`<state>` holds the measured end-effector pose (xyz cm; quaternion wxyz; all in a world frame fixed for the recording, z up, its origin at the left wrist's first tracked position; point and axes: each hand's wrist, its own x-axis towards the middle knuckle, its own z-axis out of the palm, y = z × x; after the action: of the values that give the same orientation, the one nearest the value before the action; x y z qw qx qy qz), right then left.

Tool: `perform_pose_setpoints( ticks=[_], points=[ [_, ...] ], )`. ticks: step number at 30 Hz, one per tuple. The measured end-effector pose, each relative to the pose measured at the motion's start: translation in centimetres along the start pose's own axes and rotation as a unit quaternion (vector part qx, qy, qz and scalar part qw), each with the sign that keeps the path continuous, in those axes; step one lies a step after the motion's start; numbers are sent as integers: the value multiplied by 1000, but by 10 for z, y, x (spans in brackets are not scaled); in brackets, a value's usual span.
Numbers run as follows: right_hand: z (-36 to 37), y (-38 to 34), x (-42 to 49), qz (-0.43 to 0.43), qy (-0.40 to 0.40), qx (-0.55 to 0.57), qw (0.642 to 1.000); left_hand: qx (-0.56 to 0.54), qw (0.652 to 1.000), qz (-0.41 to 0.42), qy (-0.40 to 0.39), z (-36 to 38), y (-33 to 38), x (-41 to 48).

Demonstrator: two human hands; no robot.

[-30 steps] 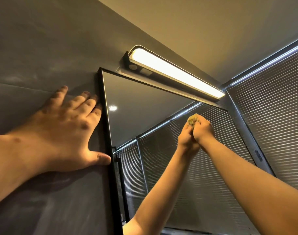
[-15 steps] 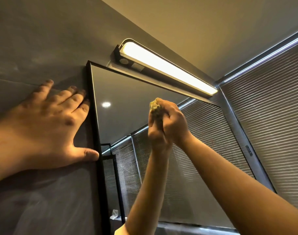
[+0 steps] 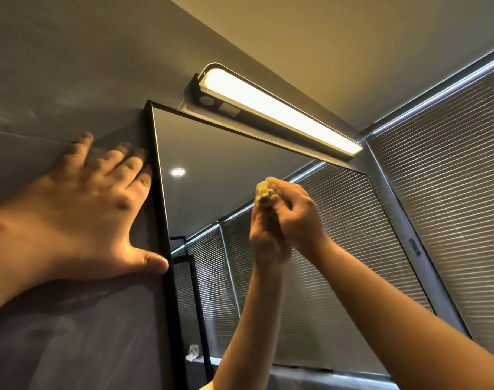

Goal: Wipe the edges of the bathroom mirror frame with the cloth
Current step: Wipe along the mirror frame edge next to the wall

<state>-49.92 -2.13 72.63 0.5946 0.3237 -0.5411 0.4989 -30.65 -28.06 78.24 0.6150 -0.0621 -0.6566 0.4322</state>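
Yellow-green cloth (image 3: 264, 190), black mirror frame (image 3: 163, 215), grey wall (image 3: 57, 66), striped grey blinds (image 3: 442, 175)

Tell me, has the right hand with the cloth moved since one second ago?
Yes. The right hand, gripping the cloth, moved left, away from the lamp's right end and toward the mirror frame's left side.

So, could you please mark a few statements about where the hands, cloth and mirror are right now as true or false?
1. The left hand lies flat on the wall beside the mirror frame. True.
2. The right hand holds a bunched yellowish cloth. True.
3. The cloth is pressed on the frame's top edge. False: it is on the glass, below that edge.
4. The light bar above the mirror is off. False: it glows.
5. The left hand holds a second cloth. False: it holds nothing.
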Motion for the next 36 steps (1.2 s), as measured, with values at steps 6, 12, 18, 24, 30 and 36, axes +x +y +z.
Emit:
perform_pose_setpoints(
  ticks=[6, 12, 18, 24, 30, 36],
  points=[
    [12, -18, -11, -61, -18, 10, 998, -2, 1000, -2, 2, 2, 1, -1],
    [-4, 26, 2, 12, 45, -4, 999, 0, 1000, -4, 4, 5, 1, -1],
    [-36, 94, -23, 174, 88, -73, 978, 0, 1000, 0, 16, 3, 3, -3],
    [-41, 92, -23, 219, 67, -51, 972, 1, 1000, 7, 29, 4, 2, -2],
    [-22, 51, -35, 128, 47, -13, 991, 13, 1000, 5, 9, 0, 2, -3],
    [12, -29, -61, -27, 7, 24, 999, 28, 999, 15, -6, 2, -1, -5]
  ],
)
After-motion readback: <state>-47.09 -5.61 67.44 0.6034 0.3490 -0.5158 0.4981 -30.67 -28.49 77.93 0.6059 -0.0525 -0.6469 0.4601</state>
